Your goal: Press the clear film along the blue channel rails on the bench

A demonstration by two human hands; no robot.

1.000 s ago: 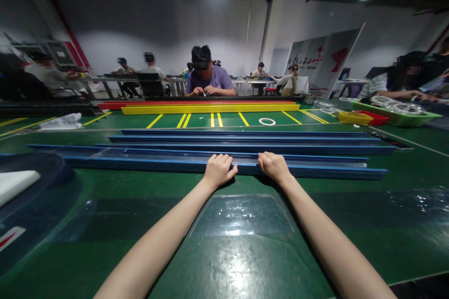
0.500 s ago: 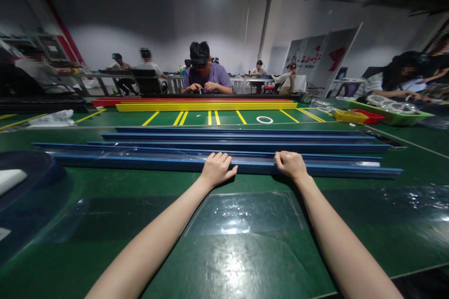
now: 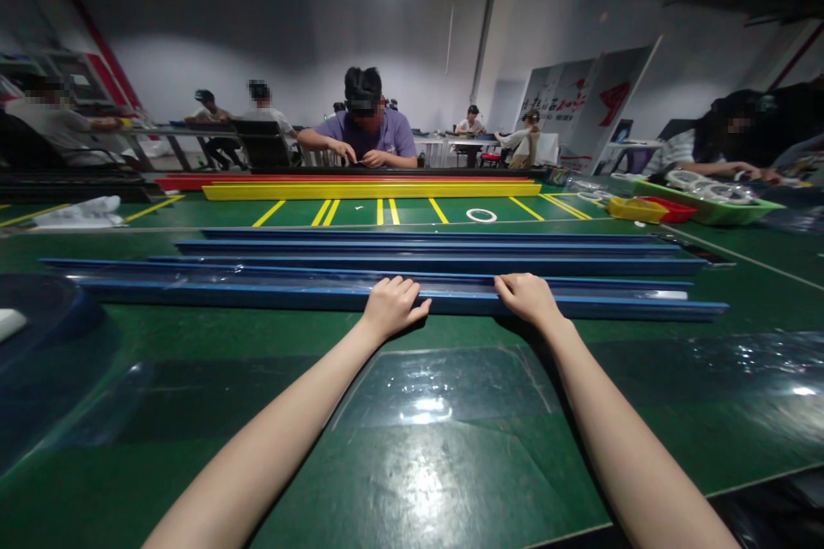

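The nearest of several long blue channels (image 3: 225, 295) lies crosswise in front of me on the green table. My left hand (image 3: 394, 306) is closed over its front wall near the middle, with the fingers inside and the thumb in front. To the right, my right hand (image 3: 528, 296) is closed on the same channel, its fingertips curled over the inside. Glossy clear film shows in the trough. Just behind lie more blue channels (image 3: 418, 248), roughly parallel to it. The underside of the held channel is hidden.
Clear plastic film (image 3: 444, 386) covers the table between my arms. A dark blue round object (image 3: 45, 360) stands at left. Beyond are yellow (image 3: 366, 190) and red channels, a white ring (image 3: 481, 215), a green tray (image 3: 714, 210) and a co-worker in purple (image 3: 386, 137).
The view has shifted slightly, so most things sit a little further left. Both hands keep their hold on the channel. The co-worker opposite has moved an arm outward.
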